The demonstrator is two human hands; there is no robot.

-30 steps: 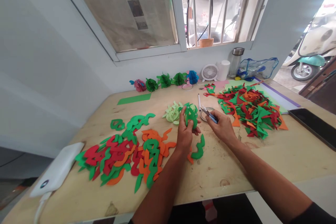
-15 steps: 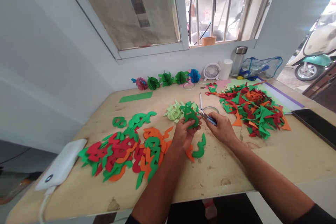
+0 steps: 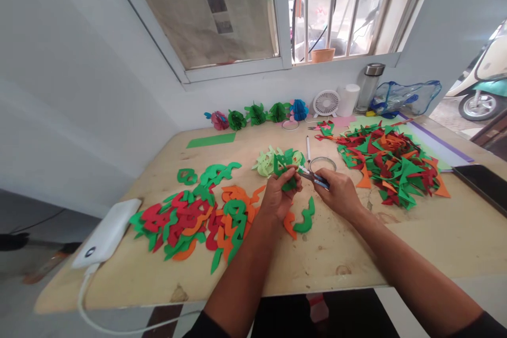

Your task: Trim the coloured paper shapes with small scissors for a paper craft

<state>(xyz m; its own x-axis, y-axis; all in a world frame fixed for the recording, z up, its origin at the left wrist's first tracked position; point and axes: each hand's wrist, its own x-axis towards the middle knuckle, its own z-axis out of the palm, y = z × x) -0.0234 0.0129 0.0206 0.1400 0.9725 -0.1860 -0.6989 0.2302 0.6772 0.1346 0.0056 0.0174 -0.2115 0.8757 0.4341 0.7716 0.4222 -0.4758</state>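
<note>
Near the middle of the table, my left hand (image 3: 282,195) pinches a cut piece of green paper (image 3: 280,162) between thumb and fingers. My right hand (image 3: 337,189) is closed around a pair of scissors (image 3: 315,177) with blue on the handles. The blades point left and meet the green piece beside my left fingertips. Behind the left hand lies a bunch of pale green paper cutouts (image 3: 264,161). A wavy green cutout (image 3: 306,216) rests on the table below the scissors, next to an orange cutout (image 3: 290,224).
Red, green and orange cutouts (image 3: 186,216) are heaped at left; paper scraps (image 3: 400,161) are piled at right. A tape roll (image 3: 322,165) and white pen (image 3: 308,148) lie behind my hands. A power bank (image 3: 106,232), phone (image 3: 483,185), fan (image 3: 326,103) and bottle (image 3: 369,87) edge the table.
The green paper has turned in my left hand, with the thumb shifted higher on it. The scissors stay at its edge. The whole view has swung slightly left.
</note>
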